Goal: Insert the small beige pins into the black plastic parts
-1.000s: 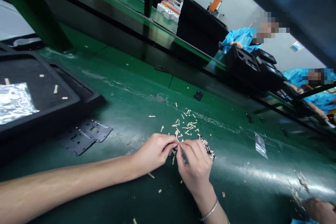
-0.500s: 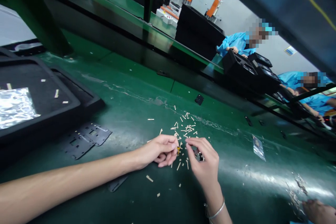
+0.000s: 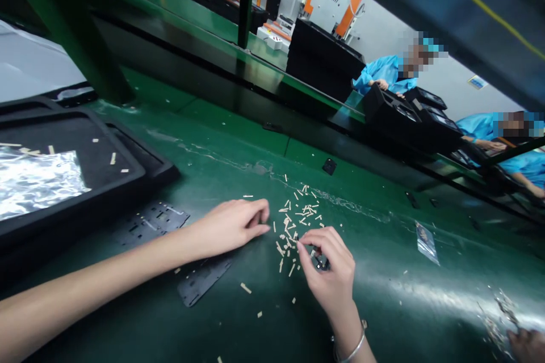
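My left hand hovers left of a scatter of small pale strips, its thumb and fingers curved apart with nothing visible between them. Right of it, my right hand has thumb and forefinger pinched together at the pile's near side. A tiny dark bit shows at those fingertips, too small to name. Small shiny dark parts are partly visible behind this hand's fingers. Beneath my left forearm lies a flat black plate, partly covered. Another thin black plate with cutouts lies beyond the forearm.
Black trays stand at left, one holding a silvery bag and loose strips. A small clear bag lies at right. Another person's hand is by a pile of small parts. Co-workers in blue work across the green bench.
My left hand has moved left and up, away from my right hand, and its fingers have parted. The small yellow piece at its fingertips no longer shows. The view has shifted slightly.
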Available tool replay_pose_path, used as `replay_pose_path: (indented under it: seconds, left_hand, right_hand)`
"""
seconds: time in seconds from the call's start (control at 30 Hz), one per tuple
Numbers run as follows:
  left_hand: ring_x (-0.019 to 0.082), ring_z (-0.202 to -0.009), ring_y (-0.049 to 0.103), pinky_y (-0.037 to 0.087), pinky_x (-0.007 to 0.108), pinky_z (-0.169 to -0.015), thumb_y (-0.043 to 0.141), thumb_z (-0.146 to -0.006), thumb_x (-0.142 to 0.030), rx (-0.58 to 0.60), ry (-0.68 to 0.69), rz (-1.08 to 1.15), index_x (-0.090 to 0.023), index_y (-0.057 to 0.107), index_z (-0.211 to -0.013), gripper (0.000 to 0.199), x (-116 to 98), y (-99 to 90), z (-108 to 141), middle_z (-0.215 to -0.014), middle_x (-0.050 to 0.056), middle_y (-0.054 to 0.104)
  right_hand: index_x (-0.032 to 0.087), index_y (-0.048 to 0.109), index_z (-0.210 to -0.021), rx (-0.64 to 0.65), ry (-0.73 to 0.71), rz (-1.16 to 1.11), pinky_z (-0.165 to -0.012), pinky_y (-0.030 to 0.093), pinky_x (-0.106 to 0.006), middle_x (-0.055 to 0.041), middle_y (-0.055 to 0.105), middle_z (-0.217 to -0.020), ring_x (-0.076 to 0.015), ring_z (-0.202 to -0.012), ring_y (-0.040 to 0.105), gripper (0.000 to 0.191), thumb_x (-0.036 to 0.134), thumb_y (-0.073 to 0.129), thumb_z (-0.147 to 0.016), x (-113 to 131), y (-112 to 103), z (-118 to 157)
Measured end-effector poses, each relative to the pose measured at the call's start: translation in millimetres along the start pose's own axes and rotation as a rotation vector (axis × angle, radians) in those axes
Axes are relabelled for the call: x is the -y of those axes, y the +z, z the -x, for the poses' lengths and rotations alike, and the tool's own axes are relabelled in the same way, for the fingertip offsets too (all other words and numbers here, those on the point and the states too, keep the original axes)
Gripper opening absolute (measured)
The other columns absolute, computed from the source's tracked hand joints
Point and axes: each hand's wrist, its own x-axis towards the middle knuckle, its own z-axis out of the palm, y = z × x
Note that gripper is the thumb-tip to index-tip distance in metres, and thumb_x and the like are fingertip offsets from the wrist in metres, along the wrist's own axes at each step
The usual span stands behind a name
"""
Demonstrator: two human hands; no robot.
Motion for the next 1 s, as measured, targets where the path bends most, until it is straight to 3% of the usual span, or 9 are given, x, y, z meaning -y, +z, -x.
replay_pose_path:
  seconds: [0.07,0.13,0.23,0.37,0.47,0.53,0.6,0.77,1.0]
  left_hand:
    - [0.023,-0.068,0.057,0.039,0.03,-0.059,0.057,-0.073,-0.039,-0.069,-0.066,-0.426,-0.018,0.054,-0.082,0.024,2.5,-6.6,19.4,-0.074,0.005,0.06]
    - [0.032,-0.08,0.058,0.041,0.039,-0.068,0.066,-0.065,-0.038,-0.064,-0.138,-0.697,-0.014,0.058,-0.085,0.033,7.4,-2.8,37.3,-0.085,0.012,0.062]
    - [0.036,-0.089,0.056,0.039,0.045,-0.077,0.068,-0.063,-0.031,-0.023,-0.155,-0.807,-0.011,0.061,-0.086,0.031,14.7,10.5,51.4,-0.091,0.016,0.062]
    - [0.026,-0.074,0.06,0.041,0.035,-0.067,0.049,-0.08,-0.022,-0.018,-0.135,-0.46,-0.017,0.056,-0.085,0.01,12.6,17.6,42.2,-0.079,0.008,0.064]
    - [0.019,-0.064,0.059,0.042,0.028,-0.058,0.035,-0.089,-0.032,-0.065,-0.086,0.091,-0.019,0.047,-0.087,0.017,2.5,19.2,23.8,-0.071,0.003,0.062]
    - [0.017,-0.062,0.059,0.044,0.025,-0.052,0.035,-0.088,-0.038,-0.01,-0.059,0.519,-0.02,0.04,-0.089,0.018,-5.2,24.0,11.7,-0.075,0.003,0.063]
    - [0.017,-0.062,0.06,0.046,0.025,-0.048,0.042,-0.084,-0.04,0.048,-0.056,0.811,-0.02,0.035,-0.091,0.023,-12.2,31.5,1.8,-0.081,0.004,0.063]
    - [0.014,-0.052,0.058,0.048,0.024,-0.045,0.057,-0.075,-0.037,-0.015,-0.073,0.926,-0.02,0.032,-0.082,0.031,-24.9,47.3,-9.4,-0.063,-0.003,0.06]
    - [0.012,-0.052,0.057,0.048,0.023,-0.044,0.055,-0.077,-0.031,-0.122,-0.075,0.854,-0.02,0.03,-0.075,0.027,-22.6,56.2,-5.2,-0.066,-0.003,0.06]
  right_hand:
    - [0.018,0.057,-0.077,-0.025,0.024,0.007,-0.06,0.042,-0.03,-0.0036,0.06,-0.071,-0.0153,-0.066,0.053,0.013,0.005,0.057,-0.075,0.3,-0.2,0.2]
    - [0.018,0.057,-0.076,-0.036,0.04,0.007,-0.06,0.041,-0.029,-0.0032,0.06,-0.071,-0.0152,-0.066,0.053,0.013,0.005,0.057,-0.075,0.2,0.7,1.0]
    - [0.019,0.057,-0.075,-0.038,0.055,0.003,-0.06,0.041,-0.028,-0.0027,0.06,-0.071,-0.0151,-0.066,0.053,0.012,0.007,0.057,-0.076,0.3,2.9,2.3]
    - [0.019,0.058,-0.071,-0.061,0.157,-0.009,-0.057,0.039,-0.027,-0.0016,0.059,-0.068,-0.0138,-0.061,0.05,0.009,0.012,0.057,-0.077,1.6,5.5,4.1]
    - [0.019,0.058,-0.069,-0.079,0.363,-0.105,-0.051,0.038,-0.025,-0.001,0.059,-0.069,-0.0116,-0.055,0.047,0.007,0.018,0.058,-0.077,2.2,7.8,5.5]
    - [0.018,0.058,-0.07,-0.1,0.516,-0.24,-0.05,0.04,-0.023,-0.0015,0.059,-0.071,-0.0114,-0.056,0.05,0.007,0.022,0.059,-0.076,1.5,10.2,6.0]
    - [0.017,0.057,-0.071,-0.135,0.622,-0.4,-0.05,0.041,-0.022,-0.0021,0.059,-0.072,-0.0125,-0.062,0.054,0.009,0.024,0.06,-0.076,-0.3,12.8,6.3]
    - [0.017,0.055,-0.068,-0.202,0.7,-0.638,-0.046,0.041,-0.018,-0.0015,0.058,-0.075,-0.012,-0.065,0.056,0.013,0.026,0.064,-0.073,-4.1,16.2,6.9]
    - [0.017,0.054,-0.07,-0.205,0.702,-0.502,-0.048,0.045,-0.019,-0.001,0.059,-0.071,-0.0108,-0.058,0.058,0.011,0.023,0.062,-0.075,5.3,14.5,5.9]
